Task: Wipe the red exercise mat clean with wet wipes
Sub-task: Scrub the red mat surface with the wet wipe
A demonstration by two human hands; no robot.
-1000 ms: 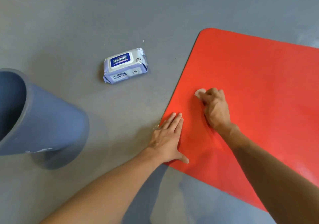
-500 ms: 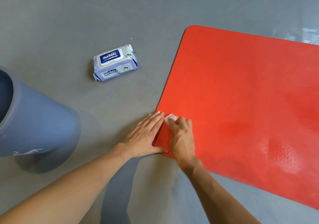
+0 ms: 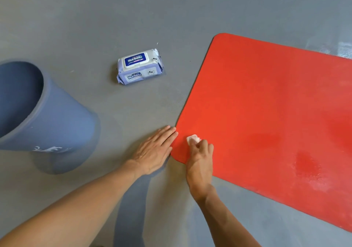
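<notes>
At the far left, a blue-grey bin (image 3: pixel 43 121) stands on the grey floor (image 3: pixel 95 18), its open mouth partly cut off by the frame edge. Pale markings show on its lower wall.

To the right of the bin, and well apart from it, a pack of wet wipes (image 3: pixel 140 66) lies flat on the floor. Its lid faces up and is closed. The pack sits near the left edge of the mat but does not touch it.

Next comes the person's left hand (image 3: pixel 154 151). It lies flat, palm down, fingers straight and close together, mostly on the floor. The fingertips reach the left edge of the mat near its nearest rounded corner.

Just beside it, the right hand (image 3: pixel 200 157) is curled closed around a small white wet wipe (image 3: pixel 192 138). A part of the wipe protrudes beyond the knuckles. The hand presses the wipe onto the mat surface close to that same corner. The two hands are near each other but do not touch.

The red exercise mat (image 3: pixel 266 104) lies flat on the floor and fills the right half of the view, running out of frame at the right. A patch with a wet sheen shows toward its lower right area.
</notes>
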